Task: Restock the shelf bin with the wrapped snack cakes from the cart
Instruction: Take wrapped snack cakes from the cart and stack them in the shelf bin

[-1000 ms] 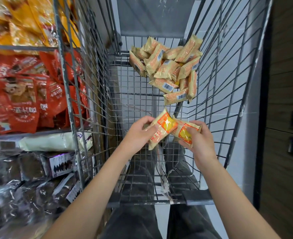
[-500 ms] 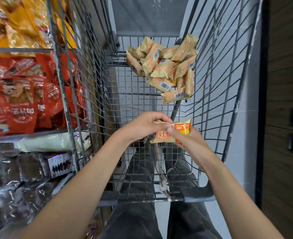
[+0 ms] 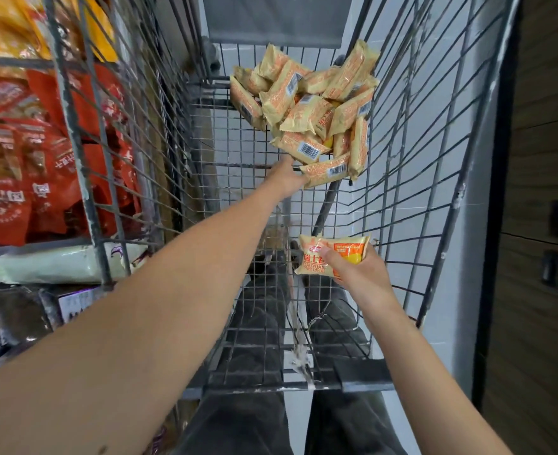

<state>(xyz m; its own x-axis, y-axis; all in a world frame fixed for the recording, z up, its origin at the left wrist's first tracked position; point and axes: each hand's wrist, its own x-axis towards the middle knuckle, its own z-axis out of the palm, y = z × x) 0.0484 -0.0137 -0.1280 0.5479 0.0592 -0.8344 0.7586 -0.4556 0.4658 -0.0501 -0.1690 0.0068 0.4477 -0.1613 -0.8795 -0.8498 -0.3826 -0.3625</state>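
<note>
A heap of tan and orange wrapped snack cakes (image 3: 307, 103) lies at the far end of the wire cart (image 3: 412, 159). My left hand (image 3: 287, 180) is stretched out to the heap's near edge and touches the lowest packet (image 3: 325, 170); its fingers are hidden under the packets. My right hand (image 3: 359, 274) hovers over the near part of the cart, shut on snack cakes (image 3: 313, 257) with the printed face up, the thumb pressed on top.
A wire shelf on the left holds red bags (image 3: 15, 165), yellow bags (image 3: 5, 24) above, a white pack (image 3: 57, 264) and dark wrapped goods (image 3: 8, 316) below. A brown wooden cabinet (image 3: 546, 192) stands at the right. My legs show through the cart floor.
My left hand let go of the held cakes and reached forward to the heap. My right hand keeps the cakes and has moved slightly right and nearer.
</note>
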